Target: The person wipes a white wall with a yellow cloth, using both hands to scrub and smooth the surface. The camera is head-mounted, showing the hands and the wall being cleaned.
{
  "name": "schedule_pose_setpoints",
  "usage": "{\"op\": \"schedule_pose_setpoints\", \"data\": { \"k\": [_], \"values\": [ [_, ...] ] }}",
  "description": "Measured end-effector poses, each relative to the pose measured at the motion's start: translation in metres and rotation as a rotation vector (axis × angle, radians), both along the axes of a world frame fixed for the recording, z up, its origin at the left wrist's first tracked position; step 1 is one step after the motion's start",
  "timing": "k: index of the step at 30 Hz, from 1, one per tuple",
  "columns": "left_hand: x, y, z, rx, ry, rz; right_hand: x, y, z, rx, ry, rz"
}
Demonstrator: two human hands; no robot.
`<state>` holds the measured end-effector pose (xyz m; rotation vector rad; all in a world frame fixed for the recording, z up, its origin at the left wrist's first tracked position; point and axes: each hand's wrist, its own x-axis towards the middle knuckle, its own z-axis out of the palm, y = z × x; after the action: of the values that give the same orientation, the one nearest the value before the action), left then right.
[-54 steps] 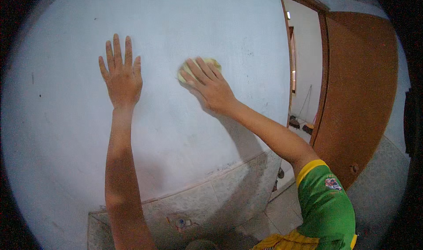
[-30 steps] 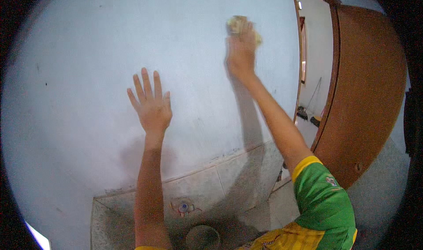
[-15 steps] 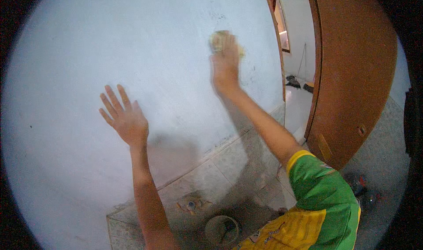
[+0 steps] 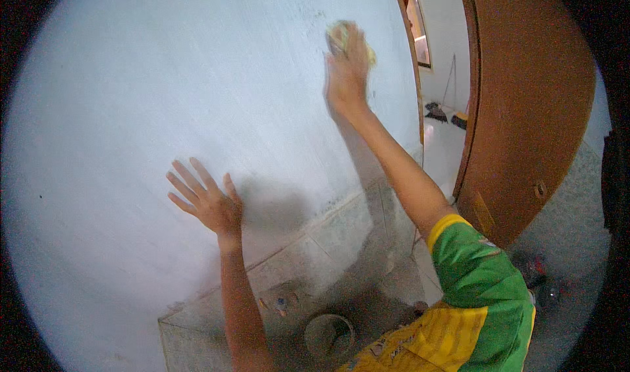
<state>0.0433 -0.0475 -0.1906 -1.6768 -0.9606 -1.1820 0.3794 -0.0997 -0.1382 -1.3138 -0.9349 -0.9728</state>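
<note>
My right hand [image 4: 349, 77] presses a yellowish sponge or cloth [image 4: 338, 36] against the upper right of the pale blue wall [image 4: 164, 77]. The pad shows around my fingers; its exact kind is too blurred to tell. Dark smudges mark the wall beside and above it. Lower down and to the left, my left hand [image 4: 209, 205] faces the wall with its fingers spread and nothing in it. Whether its palm touches the wall is hard to tell.
A grey tiled strip [image 4: 341, 224] runs along the wall's foot. Below stand a round bucket [image 4: 330, 317] and a small item with a blue middle [image 4: 281, 304]. At right are a brown door [image 4: 525, 90] and a doorway, with a broom [image 4: 459, 120] beyond.
My right hand has slid up and slightly right along the wall with the pad. My left hand has shifted down and to the right, its fingers still spread.
</note>
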Motion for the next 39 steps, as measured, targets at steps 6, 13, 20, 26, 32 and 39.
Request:
{"op": "schedule_pose_setpoints", "data": {
  "k": [6,13,20,26,32,39],
  "values": [
    [-0.015,0.000,0.007,0.020,-0.023,0.048,-0.119,0.010,-0.084,-0.319,-0.360,0.142],
    [-0.013,0.006,0.002,0.039,-0.034,0.021,-0.019,-0.025,-0.170,-0.235,0.150,0.134],
    [-0.009,-0.001,0.009,0.082,-0.024,-0.012,-0.120,0.008,-0.132,-0.206,-0.173,0.265],
    [-0.014,0.002,0.005,0.078,-0.011,-0.001,-0.055,-0.020,-0.244,-0.201,0.386,0.349],
    [-0.009,0.003,0.006,0.070,-0.041,-0.072,-0.044,-0.002,-0.106,-0.005,0.217,0.209],
    [-0.014,0.004,0.006,0.055,-0.017,-0.010,-0.051,-0.027,-0.267,-0.654,-0.117,0.376]
  ]
}}
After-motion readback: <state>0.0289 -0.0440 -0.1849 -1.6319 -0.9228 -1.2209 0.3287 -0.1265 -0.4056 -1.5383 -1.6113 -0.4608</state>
